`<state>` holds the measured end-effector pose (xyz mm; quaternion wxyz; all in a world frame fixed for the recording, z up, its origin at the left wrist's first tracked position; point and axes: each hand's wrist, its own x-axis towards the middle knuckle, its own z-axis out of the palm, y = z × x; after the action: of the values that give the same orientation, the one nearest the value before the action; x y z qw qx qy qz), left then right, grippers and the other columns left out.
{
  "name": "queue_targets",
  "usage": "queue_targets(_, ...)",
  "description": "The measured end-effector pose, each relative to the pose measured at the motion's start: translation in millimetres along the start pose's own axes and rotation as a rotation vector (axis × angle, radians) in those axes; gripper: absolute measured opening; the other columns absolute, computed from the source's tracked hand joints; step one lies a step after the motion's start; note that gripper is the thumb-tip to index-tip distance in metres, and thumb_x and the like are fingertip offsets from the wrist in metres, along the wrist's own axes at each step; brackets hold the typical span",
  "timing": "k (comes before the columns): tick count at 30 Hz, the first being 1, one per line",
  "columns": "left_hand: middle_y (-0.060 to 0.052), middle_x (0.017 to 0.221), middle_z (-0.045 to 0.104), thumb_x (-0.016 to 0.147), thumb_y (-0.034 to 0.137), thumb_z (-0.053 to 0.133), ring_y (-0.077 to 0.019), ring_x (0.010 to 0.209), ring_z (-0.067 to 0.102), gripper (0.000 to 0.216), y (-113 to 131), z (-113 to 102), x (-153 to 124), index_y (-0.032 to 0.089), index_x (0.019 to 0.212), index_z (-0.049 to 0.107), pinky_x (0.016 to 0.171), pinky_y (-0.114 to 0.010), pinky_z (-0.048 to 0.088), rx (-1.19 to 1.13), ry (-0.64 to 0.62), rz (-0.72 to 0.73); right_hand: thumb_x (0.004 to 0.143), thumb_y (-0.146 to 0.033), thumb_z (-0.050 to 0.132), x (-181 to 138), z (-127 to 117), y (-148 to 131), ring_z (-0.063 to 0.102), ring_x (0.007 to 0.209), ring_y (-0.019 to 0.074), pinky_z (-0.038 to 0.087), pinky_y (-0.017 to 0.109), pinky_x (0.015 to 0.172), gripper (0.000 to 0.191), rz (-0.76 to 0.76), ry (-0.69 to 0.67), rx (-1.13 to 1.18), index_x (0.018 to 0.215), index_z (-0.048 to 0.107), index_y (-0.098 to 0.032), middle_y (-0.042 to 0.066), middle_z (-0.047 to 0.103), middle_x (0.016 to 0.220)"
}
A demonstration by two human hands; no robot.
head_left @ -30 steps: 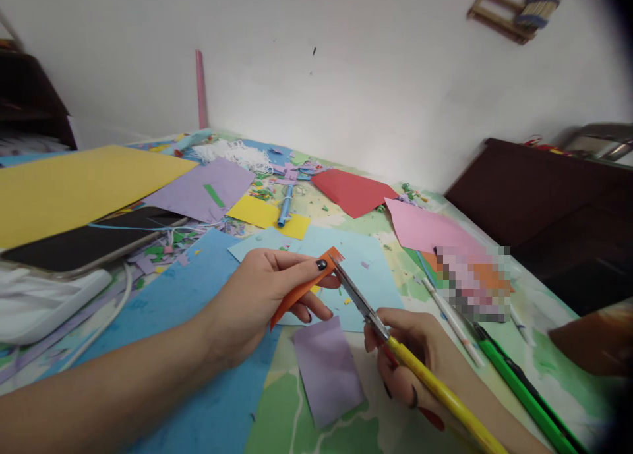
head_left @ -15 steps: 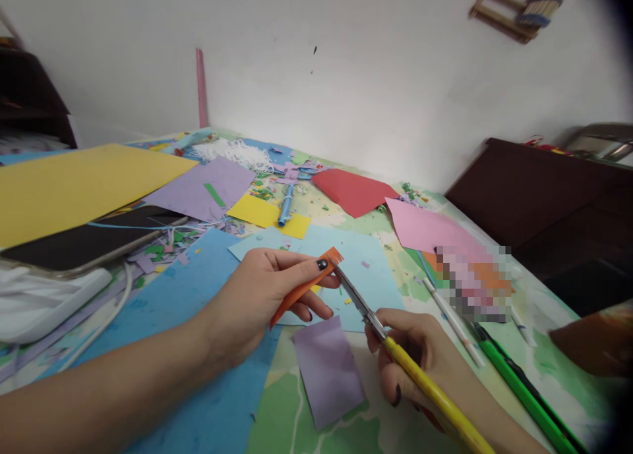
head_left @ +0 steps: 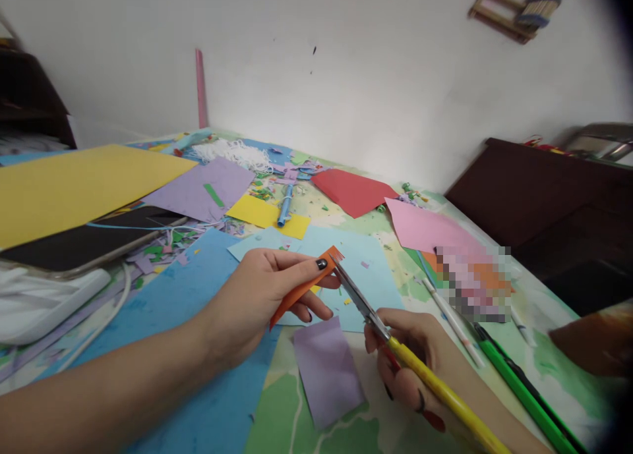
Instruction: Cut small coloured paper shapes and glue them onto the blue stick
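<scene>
My left hand (head_left: pixel 257 296) pinches a folded orange paper strip (head_left: pixel 302 289), thumb on top, with the strip's fringed end pointing up to the right. My right hand (head_left: pixel 420 365) is closed round the handles of yellow-handled scissors (head_left: pixel 395 345). The scissor blades meet the fringed end of the orange strip. A small lilac paper rectangle (head_left: pixel 329 371) lies on the table just below both hands. A light blue sheet (head_left: pixel 366 269) lies under the strip.
Coloured sheets cover the table: yellow (head_left: pixel 74 184), lilac (head_left: pixel 202 187), red (head_left: pixel 353 190), pink (head_left: pixel 425 230), blue (head_left: pixel 198 309). A phone (head_left: pixel 84 243) lies at the left among paper scraps. Green and white pens (head_left: pixel 519 388) lie at the right. A dark cabinet (head_left: pixel 544 203) stands beyond.
The right hand's fingers opened and closed on the scissor handles, shifting the handles slightly. The left hand and the orange strip have stayed in place.
</scene>
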<state>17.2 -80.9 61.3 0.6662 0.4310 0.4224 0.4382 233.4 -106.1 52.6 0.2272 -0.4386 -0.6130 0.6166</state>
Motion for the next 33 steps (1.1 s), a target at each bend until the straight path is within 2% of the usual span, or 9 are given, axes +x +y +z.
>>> queue_targets(7,-0.008,0.091,0.073,0.080,0.038,0.063,-0.0066,0.051,0.061,0.024,-0.8,0.3,-0.2,0.017,0.078,0.075,0.048,-0.015,0.044,0.019,0.009,0.008,0.061,-0.040,0.080,1.5,4.6,-2.4,0.027,0.032,0.0000,0.024,0.013,0.033,0.040,0.064,0.054,0.011,0.073,0.050,-0.016,-0.008,0.050,0.045)
queue_targets(13,-0.007,0.087,0.073,0.080,0.037,0.064,-0.0067,0.051,0.061,0.023,-0.5,0.8,-0.5,0.017,0.078,0.075,0.048,-0.015,0.044,0.015,0.024,-0.001,0.058,-0.029,0.081,3.0,5.7,0.5,0.035,0.041,0.0026,0.027,0.013,0.037,0.036,0.033,0.091,-0.014,0.066,0.049,-0.016,-0.007,0.049,0.046)
queue_targets(22,-0.005,0.067,0.071,0.080,0.035,0.064,-0.0067,0.048,0.059,0.022,0.3,1.1,0.1,0.016,0.076,0.075,0.046,-0.014,0.042,0.023,0.042,-0.017,0.060,-0.038,0.079,2.9,5.0,0.2,0.031,0.036,0.0017,0.024,0.014,0.034,0.037,0.057,0.100,-0.045,0.071,0.051,-0.016,-0.007,0.050,0.046)
queue_targets(27,-0.007,0.079,0.074,0.079,0.038,0.065,-0.0069,0.051,0.061,0.024,-0.5,0.6,-0.6,0.017,0.080,0.076,0.046,-0.014,0.042,0.012,0.030,-0.007,0.060,-0.036,0.079,1.2,2.3,1.5,0.029,0.036,0.0008,0.023,0.012,0.034,0.037,0.035,0.062,-0.044,0.074,0.051,-0.016,-0.008,0.049,0.046)
queue_targets(33,-0.009,0.088,0.074,0.079,0.040,0.064,-0.0070,0.050,0.062,0.026,-2.3,-0.3,1.3,0.017,0.083,0.075,0.045,-0.015,0.042,0.025,0.028,-0.005,0.062,-0.039,0.078,1.5,5.2,-1.5,0.027,0.031,-0.0004,0.023,0.012,0.030,0.038,0.071,0.078,-0.058,0.074,0.050,-0.016,-0.009,0.049,0.046)
